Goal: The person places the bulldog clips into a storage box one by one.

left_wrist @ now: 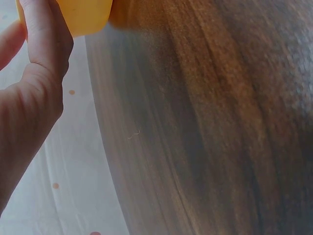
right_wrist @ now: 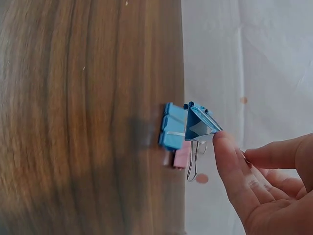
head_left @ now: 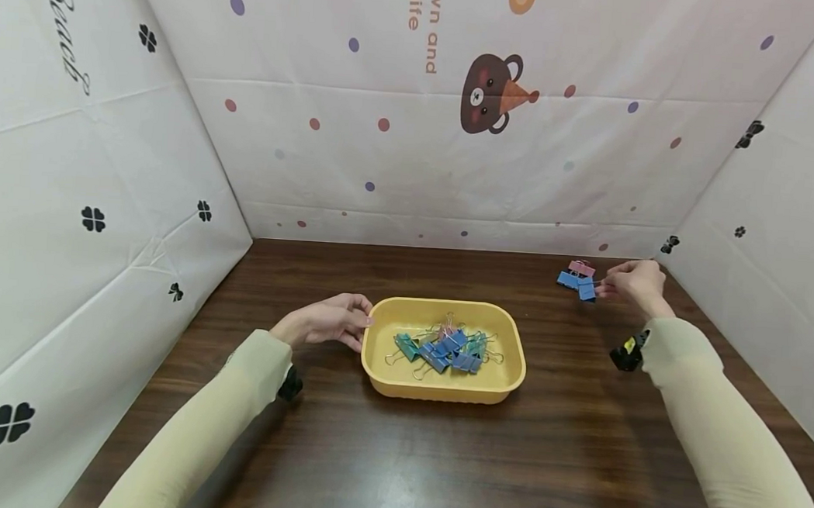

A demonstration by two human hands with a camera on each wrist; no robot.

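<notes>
My left hand [head_left: 336, 320] grips the left end of a yellow plastic basin [head_left: 440, 394], its rim between thumb and fingers [left_wrist: 46, 29]. Several blue, green and pink binder clips [head_left: 452, 339] lie heaped inside with their wire handles out. At the back right, my right hand [head_left: 634, 285] pinches a blue binder clip [head_left: 587, 289] by one wire handle. In the right wrist view this clip [right_wrist: 198, 122] is tilted, its other handle hanging down. Just beyond it are another blue clip [head_left: 569, 279] and a pink clip [head_left: 582, 268] on the table.
The dark wood table [head_left: 395, 455] meets a white patterned sheet [head_left: 413, 161] at the back. More sheeting rises on the left [head_left: 77, 265] and on the right [head_left: 771, 253], close to my right hand.
</notes>
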